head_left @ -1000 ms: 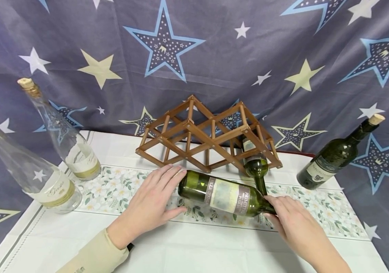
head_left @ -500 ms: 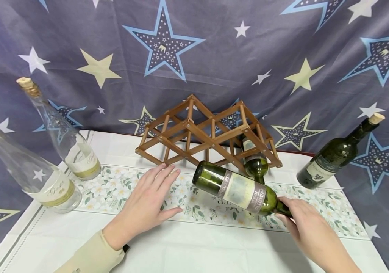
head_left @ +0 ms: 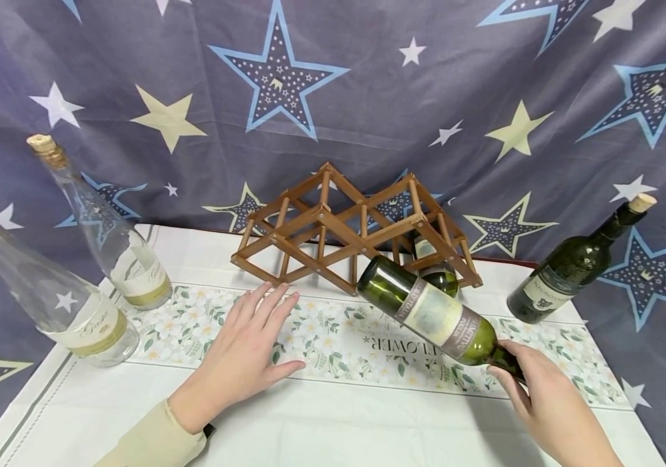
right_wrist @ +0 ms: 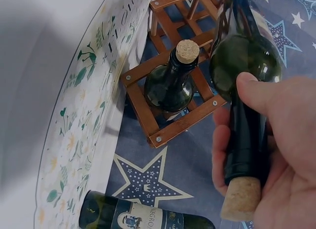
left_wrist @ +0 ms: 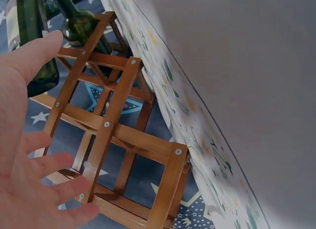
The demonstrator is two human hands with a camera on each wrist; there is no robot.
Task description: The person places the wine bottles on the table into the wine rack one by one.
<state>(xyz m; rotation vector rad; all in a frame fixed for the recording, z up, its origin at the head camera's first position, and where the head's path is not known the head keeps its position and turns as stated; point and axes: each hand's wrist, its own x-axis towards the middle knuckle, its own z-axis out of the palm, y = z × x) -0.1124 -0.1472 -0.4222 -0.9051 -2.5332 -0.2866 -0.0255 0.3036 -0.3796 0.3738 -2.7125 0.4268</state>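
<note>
My right hand [head_left: 548,395] grips the neck of a green wine bottle [head_left: 428,314], its base tilted up toward the wooden wine rack [head_left: 362,243]. In the right wrist view, the thumb lies along the neck and the cork [right_wrist: 241,199] sticks out below the fingers. My left hand [head_left: 239,360] is held over the table runner in front of the rack, fingers spread, holding nothing. Another corked green bottle [right_wrist: 170,88] lies in the rack's lower right compartment, neck toward me; in the head view the held bottle partly hides it.
Two clear corked bottles [head_left: 134,269] [head_left: 84,318] stand at the left of the table. A dark green corked bottle [head_left: 566,275] stands at the right. A floral runner [head_left: 333,340] crosses the white tablecloth [head_left: 333,428], and a star-patterned curtain [head_left: 356,97] hangs behind the rack.
My right hand has drawn the bottle rightward off the runner and turned it, base rising toward the rack. The left hand has left the bottle's base and shifted slightly left.
</note>
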